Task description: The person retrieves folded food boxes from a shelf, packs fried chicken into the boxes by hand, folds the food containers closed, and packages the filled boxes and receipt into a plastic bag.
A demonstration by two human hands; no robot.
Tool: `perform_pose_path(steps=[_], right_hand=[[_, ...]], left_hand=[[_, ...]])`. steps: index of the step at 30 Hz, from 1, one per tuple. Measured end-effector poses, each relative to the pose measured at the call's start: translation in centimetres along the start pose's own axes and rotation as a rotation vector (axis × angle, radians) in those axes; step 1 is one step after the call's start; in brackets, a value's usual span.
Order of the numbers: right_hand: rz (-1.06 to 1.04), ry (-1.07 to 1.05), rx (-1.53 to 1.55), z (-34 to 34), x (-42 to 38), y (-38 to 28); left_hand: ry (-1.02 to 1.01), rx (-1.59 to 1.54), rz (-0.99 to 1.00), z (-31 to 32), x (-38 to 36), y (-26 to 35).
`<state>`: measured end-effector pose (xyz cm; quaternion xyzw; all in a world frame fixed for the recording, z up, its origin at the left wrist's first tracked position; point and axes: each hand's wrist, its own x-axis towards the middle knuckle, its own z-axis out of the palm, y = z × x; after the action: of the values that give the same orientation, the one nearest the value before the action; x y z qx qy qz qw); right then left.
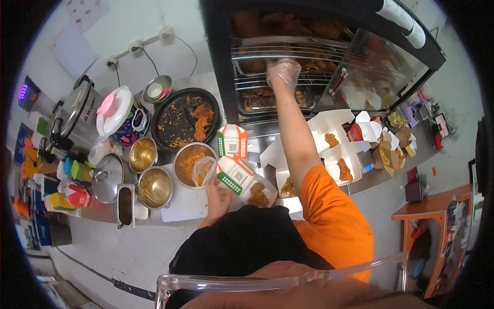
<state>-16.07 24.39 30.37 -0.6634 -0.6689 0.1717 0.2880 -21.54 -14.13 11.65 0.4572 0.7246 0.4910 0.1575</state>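
Observation:
My right hand (284, 73), in a clear plastic glove, reaches into the dark heated display cabinet (218, 67). It is blurred in front of the wire racks, with its fingertips smeared. Fried pieces fill a tray (247, 66) behind it. Lower down, my left hand (220, 196) is curled at the counter's near side, between a metal bowl (180, 154) of orange shredded food and a printed carton (236, 173). A piece of clear plastic (204, 171) lies over the bowl's rim just above those fingers; what they grip is hidden. Fried chicken (258, 195) sits in the carton's open part.
A black round pan (163, 110) with crumbs and fried pieces stands left of the cabinet. Open white boxes (272, 154) with fried chicken line the right counter. Metal bowls (155, 187), a lidded pot (107, 177) and a rice cooker (77, 116) crowd the left.

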Motion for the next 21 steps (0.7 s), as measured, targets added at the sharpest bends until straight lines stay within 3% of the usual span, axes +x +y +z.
perform_pose_path(steps=[2,4,8,9,10,11,14,16,17,20,21], right_hand=[[0.042,0.060,0.422,-1.3,-2.3,1.0],[0.081,0.230,0.501,-0.8,-3.7,1.0],[-0.281,0.359,1.158,1.4,-9.3,4.0],[-0.236,0.279,1.108,1.1,-11.2,5.1],[-0.294,0.180,1.259,2.1,-12.6,6.5],[-0.308,0.063,1.206,1.8,-14.3,7.6],[-0.177,-0.803,1.319,2.5,-15.7,10.9],[0.010,-1.192,0.746,1.1,-16.3,8.1],[-0.144,-1.286,0.583,2.3,-16.5,8.2],[-0.341,-1.595,0.295,5.9,-18.2,7.7],[-0.456,-1.530,0.234,5.2,-19.7,6.8]], left_hand=[[0.008,-0.162,-0.115,1.9,-0.1,-1.5],[0.012,-0.250,-0.188,3.1,-0.6,-3.3],[0.111,-0.392,-0.215,3.8,0.0,-1.7],[0.107,-0.462,-0.232,3.5,0.3,-1.0],[0.101,-0.531,-0.249,3.4,0.3,-0.6],[0.119,-0.612,-0.152,4.0,0.0,-1.1],[-0.202,-0.115,0.217,2.4,0.2,-0.8],[-0.246,-0.083,0.367,1.8,0.1,0.5],[-0.327,-0.048,0.416,1.6,-0.2,0.3],[-0.509,0.028,0.543,0.5,-0.9,0.4],[-0.530,0.042,0.571,0.4,-1.1,0.4]])
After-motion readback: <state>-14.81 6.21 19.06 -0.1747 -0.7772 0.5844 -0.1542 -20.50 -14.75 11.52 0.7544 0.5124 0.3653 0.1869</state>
